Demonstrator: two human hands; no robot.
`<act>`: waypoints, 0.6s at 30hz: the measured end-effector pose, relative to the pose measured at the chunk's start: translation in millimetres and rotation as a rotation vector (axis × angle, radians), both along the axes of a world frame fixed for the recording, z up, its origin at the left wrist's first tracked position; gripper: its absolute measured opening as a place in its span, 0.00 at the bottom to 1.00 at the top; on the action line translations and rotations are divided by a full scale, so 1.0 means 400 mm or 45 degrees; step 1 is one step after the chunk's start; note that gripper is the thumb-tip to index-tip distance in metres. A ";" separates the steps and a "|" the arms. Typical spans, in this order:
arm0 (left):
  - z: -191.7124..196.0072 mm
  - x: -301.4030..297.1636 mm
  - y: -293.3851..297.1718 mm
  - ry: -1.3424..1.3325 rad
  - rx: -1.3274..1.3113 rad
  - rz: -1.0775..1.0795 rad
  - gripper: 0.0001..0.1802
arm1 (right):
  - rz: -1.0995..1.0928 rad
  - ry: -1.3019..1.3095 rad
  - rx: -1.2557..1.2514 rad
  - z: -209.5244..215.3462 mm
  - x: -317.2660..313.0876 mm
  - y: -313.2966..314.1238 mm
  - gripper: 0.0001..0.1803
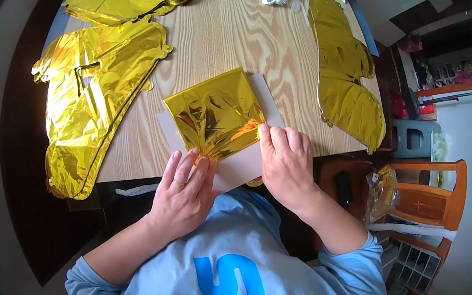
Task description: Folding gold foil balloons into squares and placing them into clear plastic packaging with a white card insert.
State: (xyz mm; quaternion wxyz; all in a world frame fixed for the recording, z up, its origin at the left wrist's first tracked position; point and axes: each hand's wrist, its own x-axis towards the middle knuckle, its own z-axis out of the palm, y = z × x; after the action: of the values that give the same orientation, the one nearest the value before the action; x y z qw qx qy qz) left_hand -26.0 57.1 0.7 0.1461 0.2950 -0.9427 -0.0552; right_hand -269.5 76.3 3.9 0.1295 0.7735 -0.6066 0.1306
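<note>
the gold foil [221, 104] lies just past the right grip [286, 164], pinching its corner, and left grip [181, 188], touching, pinch unclear.

Gold with orange glints on folded foil [217, 111]; gold on foil shapes [113, 86]; pale grey on card [239, 172]; tan wavy grain on desk [233, 39]; light and brighter blue on printed shirt [169, 293].

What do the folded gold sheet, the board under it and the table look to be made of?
Gold sheet: probably metallised plastic film, mirror-shiny and creased. Board: likely cardboard, matte, with straight edges. Table: wood or laminate, low-sheen, with wavy grain.
</note>
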 end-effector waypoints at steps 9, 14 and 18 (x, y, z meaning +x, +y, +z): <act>-0.004 0.003 -0.008 0.053 -0.014 0.004 0.33 | 0.016 -0.001 0.336 0.045 0.021 0.012 0.32; 0.003 0.002 -0.010 0.069 0.027 0.010 0.33 | 0.180 -0.143 0.408 0.021 0.045 0.044 0.43; -0.004 0.008 -0.003 0.050 0.027 0.038 0.33 | 0.268 -0.200 0.472 -0.004 0.058 0.056 0.47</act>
State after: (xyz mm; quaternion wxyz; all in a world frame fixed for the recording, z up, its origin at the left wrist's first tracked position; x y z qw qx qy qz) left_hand -22.9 55.8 -0.9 0.1624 0.3093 -0.9345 -0.0687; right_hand -246.4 98.5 2.4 -0.0769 0.8306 -0.5442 0.0896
